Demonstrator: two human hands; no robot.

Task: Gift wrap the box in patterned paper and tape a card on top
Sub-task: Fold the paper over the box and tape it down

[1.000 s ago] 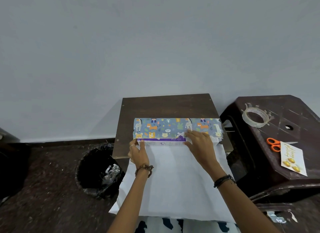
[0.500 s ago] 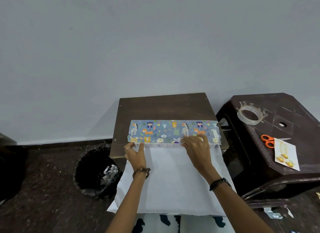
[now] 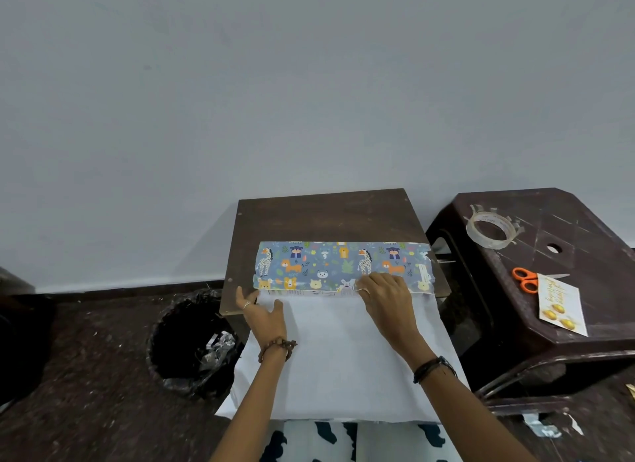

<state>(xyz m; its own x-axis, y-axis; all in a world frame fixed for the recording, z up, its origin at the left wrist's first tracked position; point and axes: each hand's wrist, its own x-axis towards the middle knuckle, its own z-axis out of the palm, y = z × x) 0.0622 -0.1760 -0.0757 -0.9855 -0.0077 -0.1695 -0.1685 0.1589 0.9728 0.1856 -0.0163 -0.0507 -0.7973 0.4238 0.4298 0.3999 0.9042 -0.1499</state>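
**Holding the first fold down**

Lying on the worktop [image 3: 319,217], the box [image 3: 295,293] sat under patterned paper [image 3: 330,265]. The right hand [image 3: 385,295] pressed flat fingers [image 3: 369,281] to pin that flap; the left hand [image 3: 264,312], open, steadied the paper's near-left corner.

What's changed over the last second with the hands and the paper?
The left hand slid left to the box's near left corner. A thinner strip of box shows below the patterned paper. The right hand still presses the paper's edge. Tape, scissors and card untouched.

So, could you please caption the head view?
Both hands press patterned paper over a box on the table.
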